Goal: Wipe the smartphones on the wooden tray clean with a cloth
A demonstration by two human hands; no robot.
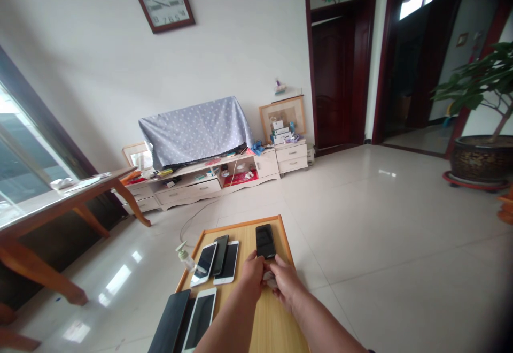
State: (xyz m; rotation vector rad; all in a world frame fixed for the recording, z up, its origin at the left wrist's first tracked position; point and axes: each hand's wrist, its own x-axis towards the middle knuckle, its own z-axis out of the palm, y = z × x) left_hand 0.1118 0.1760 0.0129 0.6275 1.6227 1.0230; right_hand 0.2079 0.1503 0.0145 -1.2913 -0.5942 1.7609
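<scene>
A black smartphone points away from me over the right half of the wooden table. My left hand is closed at its near end, with the thumb along the lower left corner. My right hand grips the lower right corner, its fingers curled under. Something pale shows between the two hands, too small to make out. To the left lie a white phone, a dark phone and another white phone, partly overlapping.
Nearer on the left are a larger white phone and a flat black device. A clear pump bottle stands at the table's left edge. Beyond the tiled floor is a white cabinet with a cloth-covered object.
</scene>
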